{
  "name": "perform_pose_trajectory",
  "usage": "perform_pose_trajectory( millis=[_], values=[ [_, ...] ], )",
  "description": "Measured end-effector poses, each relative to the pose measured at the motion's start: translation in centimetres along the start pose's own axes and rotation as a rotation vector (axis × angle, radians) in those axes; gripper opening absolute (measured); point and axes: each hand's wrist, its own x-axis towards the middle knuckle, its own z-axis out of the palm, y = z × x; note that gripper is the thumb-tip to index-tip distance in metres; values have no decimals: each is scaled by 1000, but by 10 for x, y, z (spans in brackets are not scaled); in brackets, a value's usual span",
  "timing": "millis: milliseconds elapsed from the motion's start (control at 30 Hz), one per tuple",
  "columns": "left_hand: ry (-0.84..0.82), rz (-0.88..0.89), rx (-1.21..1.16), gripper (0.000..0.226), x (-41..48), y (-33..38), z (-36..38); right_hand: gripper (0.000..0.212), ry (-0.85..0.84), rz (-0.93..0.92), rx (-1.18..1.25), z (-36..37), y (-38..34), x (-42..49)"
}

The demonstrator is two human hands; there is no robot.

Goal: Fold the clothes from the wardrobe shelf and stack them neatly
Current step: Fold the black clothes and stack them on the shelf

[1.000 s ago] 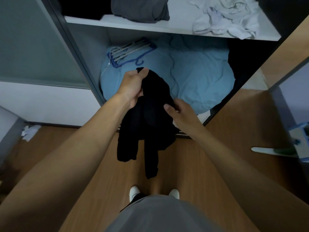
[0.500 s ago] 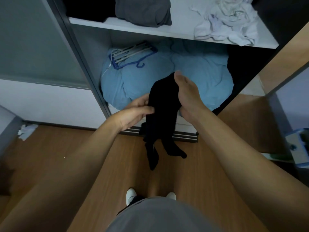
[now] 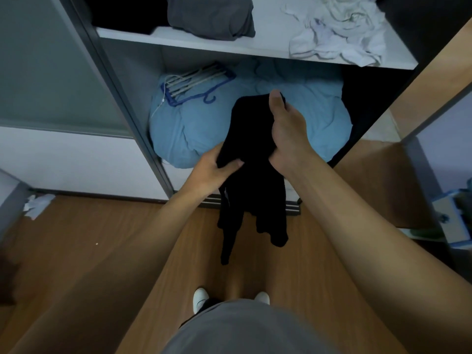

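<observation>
While it hangs bunched in front of the open wardrobe, I have the black garment [image 3: 251,139] held in both hands, with its loose ends dangling over the wooden floor [image 3: 122,241]. The left hand [image 3: 213,172] pinches the lower left edge, thumb laid over the cloth. The right hand [image 3: 287,135] grips the upper right part, thumb pointing up along the top fold. Behind the garment I see a pale blue bundle [image 3: 189,131] filling the lower compartment, with hangers [image 3: 195,81] resting on it. On the shelf [image 3: 204,43] above lie a folded grey garment [image 3: 212,17] and, well apart to its right, a crumpled white heap [image 3: 339,38].
</observation>
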Motion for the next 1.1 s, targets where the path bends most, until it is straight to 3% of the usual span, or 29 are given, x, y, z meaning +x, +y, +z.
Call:
perform_pose_trajectory(
  millis=[67, 233, 400, 500, 600, 700, 800, 867, 933, 1000, 1100],
  values=[
    [2, 16, 23, 15, 6, 4, -5, 31, -3, -39, -35, -7, -2, 2],
    [-123, -57, 151, 20, 9, -10, -23, 41, 44, -79, -52, -27, -7, 12],
    [117, -213, 91, 24, 15, -18, -35, 23, 92, -139, -196, -59, 11, 19],
    [105, -166, 91, 32, 22, 1, -36, 27, 98, -78, -603, -85, 31, 24],
    [19, -97, 207, 29, 29, 24, -28, 40, -147, -20, -1054, -88, 47, 18],
    [-87, -26, 280, 28, 33, 44, -18, 61, -372, -204, -1006, -61, 57, 4],
    [-144, 44, 296, 22, 32, 59, -14, 34, -351, -396, -934, -37, 57, -2],
    [-130, 77, 311, 12, 30, 61, -13, 12, -313, -384, -911, -31, 56, -2],
    [-74, 64, 247, 7, 26, 56, -14, 24, -288, -351, -884, -31, 54, -2],
    [-62, -15, 120, 12, 20, 43, -19, 21, -269, -324, -803, -33, 51, -2],
    [-222, -186, 68, 26, 9, 15, -29, 26, -252, -319, -652, -33, 41, -3]
  ],
)
